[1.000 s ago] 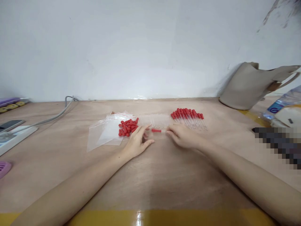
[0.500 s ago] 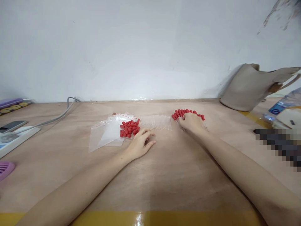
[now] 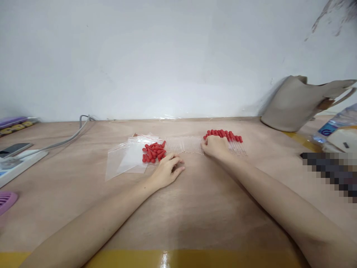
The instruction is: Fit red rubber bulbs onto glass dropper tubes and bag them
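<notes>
My left hand (image 3: 169, 169) lies on the table with its fingers loosely apart and nothing in them. Its fingertips are beside a pile of red rubber dropper bulbs (image 3: 153, 152). A row of clear glass tubes (image 3: 184, 144) lies side by side between my hands. My right hand (image 3: 214, 146) is at the right end of that row, its fingers curled closed and pointing down; whatever is between them is hidden. It covers part of a row of droppers (image 3: 237, 147), thin clear tubes with red bulbs at their far ends.
Clear plastic zip bags (image 3: 117, 163) lie under and left of the loose bulbs. A grey cable (image 3: 67, 140) runs to a white power strip (image 3: 25, 163) at left. A beige bag (image 3: 292, 104) leans on the wall at right, with a plastic bottle (image 3: 337, 121) nearby.
My right hand has shifted left along the dropper row, uncovering droppers on its right and covering the left ones. My left hand has barely moved.
</notes>
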The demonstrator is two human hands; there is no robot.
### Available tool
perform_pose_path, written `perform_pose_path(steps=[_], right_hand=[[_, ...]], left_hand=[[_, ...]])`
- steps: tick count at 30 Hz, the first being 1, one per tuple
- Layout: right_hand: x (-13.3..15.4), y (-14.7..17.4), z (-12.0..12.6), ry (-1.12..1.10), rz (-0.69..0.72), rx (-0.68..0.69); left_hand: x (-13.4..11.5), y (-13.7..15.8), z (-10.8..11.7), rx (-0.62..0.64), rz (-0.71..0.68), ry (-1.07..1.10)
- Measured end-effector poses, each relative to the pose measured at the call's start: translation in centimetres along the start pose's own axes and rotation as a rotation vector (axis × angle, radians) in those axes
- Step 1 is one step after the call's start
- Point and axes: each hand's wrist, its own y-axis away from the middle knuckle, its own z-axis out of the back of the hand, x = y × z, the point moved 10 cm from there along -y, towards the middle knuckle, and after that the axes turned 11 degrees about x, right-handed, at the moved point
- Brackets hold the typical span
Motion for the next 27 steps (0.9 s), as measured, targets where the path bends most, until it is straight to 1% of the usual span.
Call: perform_pose_path(steps=[5,7,9,11,13,16,18,22,25,27], right_hand=[[0.7,-1.0,-0.6,-0.026,-0.067,0.089],[0.8,-1.1,-0.7,-0.032,-0.072,0.110],[0.8,-1.2,-0.9,-0.038,-0.072,0.131],[0.8,-1.3,-1.1,-0.043,-0.071,0.141],[0.8,-1.4,-1.3,-0.046,-0.066,0.144],[1.0,-1.3,-1.2,-0.042,-0.056,0.143],[1.2,-1.0,-0.9,-0.037,-0.043,0.135],[2.0,0.5,0.3,-0.026,0.024,0.074],[2.9,2.5,1.4,-0.014,0.135,-0.056],[3.3,4.0,1.6,-0.014,0.217,-0.141]], left_hand=[[0.0,0.1,-0.1,0.007,0.008,-0.020],[0.0,0.2,0.5,-0.028,0.009,-0.099],[0.3,0.4,1.8,-0.101,0.032,-0.223],[1.2,0.6,3.5,-0.182,0.102,-0.347],[2.5,0.9,5.0,-0.234,0.208,-0.453],[3.9,1.2,6.2,-0.252,0.326,-0.596],[4.3,1.3,6.3,-0.248,0.357,-0.662],[4.1,1.2,6.1,-0.240,0.350,-0.705],[4.0,1.1,6.1,-0.233,0.354,-0.686],[4.0,1.1,6.1,-0.223,0.354,-0.663]])
